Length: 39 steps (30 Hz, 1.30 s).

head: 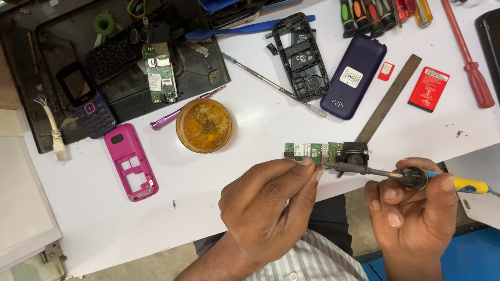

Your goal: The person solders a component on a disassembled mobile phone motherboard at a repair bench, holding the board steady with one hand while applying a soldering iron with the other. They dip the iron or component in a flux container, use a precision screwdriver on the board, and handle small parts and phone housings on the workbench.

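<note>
A small green phone circuit board (308, 151) with a black part at its right end lies near the table's front edge. My left hand (268, 200) pins its lower edge with thumb and forefinger. My right hand (411, 205) grips a soldering iron (416, 178) with a black collar and yellow handle. The iron's metal tip reaches left and touches the board beside my left fingertips.
A round tin of amber flux (204, 125) sits left of the board. A pink phone frame (130, 161), a dark blue back cover (355, 77), a black phone frame (303, 56), a red battery (428, 89), a metal ruler (388, 99), a spudger (273, 86), screwdrivers (383, 13) and a black mat (112, 62) with a keypad phone lie around.
</note>
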### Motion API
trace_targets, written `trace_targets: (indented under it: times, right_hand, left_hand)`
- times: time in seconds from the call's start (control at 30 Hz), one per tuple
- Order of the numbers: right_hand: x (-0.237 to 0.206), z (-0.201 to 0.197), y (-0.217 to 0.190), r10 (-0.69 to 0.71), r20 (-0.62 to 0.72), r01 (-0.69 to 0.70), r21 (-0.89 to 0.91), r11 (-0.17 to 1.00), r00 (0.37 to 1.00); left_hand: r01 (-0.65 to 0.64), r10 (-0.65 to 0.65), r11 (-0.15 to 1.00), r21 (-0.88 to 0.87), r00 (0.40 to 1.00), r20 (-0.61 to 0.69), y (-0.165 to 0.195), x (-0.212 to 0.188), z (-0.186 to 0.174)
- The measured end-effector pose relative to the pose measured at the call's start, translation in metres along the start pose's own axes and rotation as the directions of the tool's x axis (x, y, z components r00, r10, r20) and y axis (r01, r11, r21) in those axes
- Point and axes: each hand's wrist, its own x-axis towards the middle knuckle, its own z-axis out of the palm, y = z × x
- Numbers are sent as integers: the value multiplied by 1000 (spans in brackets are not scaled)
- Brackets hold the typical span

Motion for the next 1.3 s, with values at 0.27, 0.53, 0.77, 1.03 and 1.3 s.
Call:
trace_targets:
  times: [0.27, 0.53, 0.77, 1.03, 1.3]
  right_hand:
    - [0, 0, 0, 5, -2, -5, 12, 1000, 1000]
    - [0, 0, 0, 3, -1, -3, 11, 1000, 1000]
    - [1, 3, 0, 5, -4, -5, 11, 1000, 1000]
    - [-2, -10, 2, 6, -1, -6, -19, 1000, 1000]
    - [-10, -25, -1, -136, 28, 136, -380, 915, 990]
  left_hand:
    - [-45, 44, 998, 54, 999, 2, 0, 0, -1]
    - [-58, 56, 995, 85, 998, 29, 0, -1, -1]
    - [-68, 66, 994, 83, 997, 27, -1, 0, -1]
    - [-30, 30, 998, 49, 1000, 4, -4, -5, -4]
    - [112, -142, 967, 230, 983, 118, -19, -17, -27]
